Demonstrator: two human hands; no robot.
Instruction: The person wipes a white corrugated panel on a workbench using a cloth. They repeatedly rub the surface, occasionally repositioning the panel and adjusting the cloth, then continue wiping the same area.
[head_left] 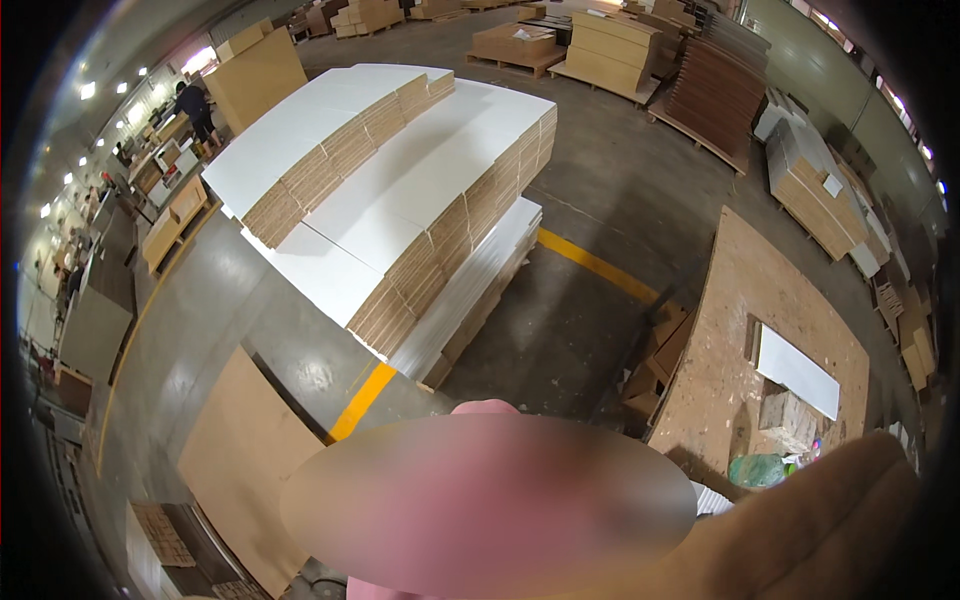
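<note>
Panel, white [797, 370] | on brown tabletop [735, 330] | beyond hands [815, 525] (one visible, lower right)

Panel stack [425, 185]: smooth white faces, low sheen, raw fibrous edges. Right of stack: worktop [730, 340], matt wood, scuffed and stained; green item [757, 471], translucent plastic by the look. Floor [280, 315] around stack: smooth, semi-gloss.
</note>
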